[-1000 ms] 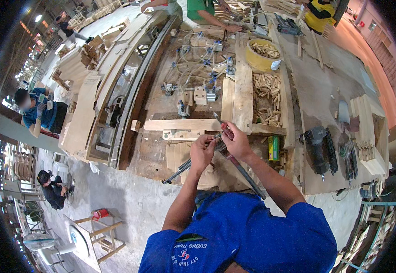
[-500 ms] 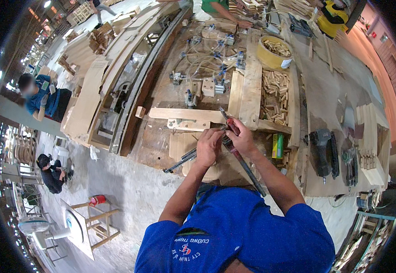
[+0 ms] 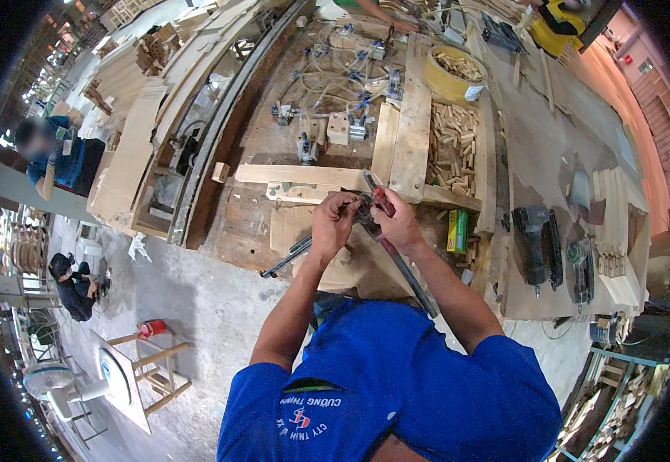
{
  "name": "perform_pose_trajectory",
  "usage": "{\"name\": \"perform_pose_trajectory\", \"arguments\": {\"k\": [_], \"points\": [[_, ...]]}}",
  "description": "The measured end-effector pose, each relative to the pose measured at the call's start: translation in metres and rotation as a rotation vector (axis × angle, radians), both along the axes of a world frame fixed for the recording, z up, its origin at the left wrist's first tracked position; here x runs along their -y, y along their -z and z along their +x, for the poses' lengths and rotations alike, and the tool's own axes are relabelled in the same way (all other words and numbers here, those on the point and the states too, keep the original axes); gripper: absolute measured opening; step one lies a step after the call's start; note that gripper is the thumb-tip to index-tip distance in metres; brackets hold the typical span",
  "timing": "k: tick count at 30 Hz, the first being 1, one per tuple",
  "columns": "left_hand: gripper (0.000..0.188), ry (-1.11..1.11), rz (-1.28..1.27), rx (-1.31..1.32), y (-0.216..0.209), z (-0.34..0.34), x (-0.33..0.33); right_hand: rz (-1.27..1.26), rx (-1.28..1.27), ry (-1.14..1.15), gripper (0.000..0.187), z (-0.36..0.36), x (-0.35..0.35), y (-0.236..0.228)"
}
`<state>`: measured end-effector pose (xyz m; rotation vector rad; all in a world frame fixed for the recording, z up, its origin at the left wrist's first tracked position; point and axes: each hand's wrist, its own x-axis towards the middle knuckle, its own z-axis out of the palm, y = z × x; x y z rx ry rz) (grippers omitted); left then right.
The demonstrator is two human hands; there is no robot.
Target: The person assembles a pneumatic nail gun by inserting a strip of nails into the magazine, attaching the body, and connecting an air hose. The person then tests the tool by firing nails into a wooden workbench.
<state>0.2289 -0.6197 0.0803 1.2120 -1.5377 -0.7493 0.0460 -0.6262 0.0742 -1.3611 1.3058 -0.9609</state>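
Note:
My right hand grips a long metal bar clamp with a red handle, its bar slanting down past my right forearm. My left hand is closed on the clamp's head, right next to the right hand. Both hands work over a curved wooden piece lying on the workbench, just below a pale wooden plank. A second dark metal bar sticks out to the left under my left wrist.
A tray of small wooden blocks, a yellow bucket, a green box and black power tools lie to the right. Pneumatic clamps sit further back. Other people sit at left; a stool stands on the floor.
My hands have stayed together on the clamp; my head shifted slightly, so the bench sits a little differently in view.

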Motion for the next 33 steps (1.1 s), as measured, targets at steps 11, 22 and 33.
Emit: {"name": "perform_pose_trajectory", "arguments": {"k": [11, 22, 33], "points": [[0.018, -0.227, 0.177, 0.119, 0.0, 0.017, -0.011, 0.188, 0.107, 0.081, 0.042, -0.003, -0.024, 0.025], [0.026, -0.221, 0.331, 0.472, 0.008, 0.029, -0.033, 0.391, 0.163, 0.1, 0.022, -0.005, -0.071, 0.008], [0.024, -0.192, 0.39, 0.531, 0.011, 0.018, -0.054, 0.635, 0.12, -0.067, 0.021, -0.027, -0.112, -0.013]]}}
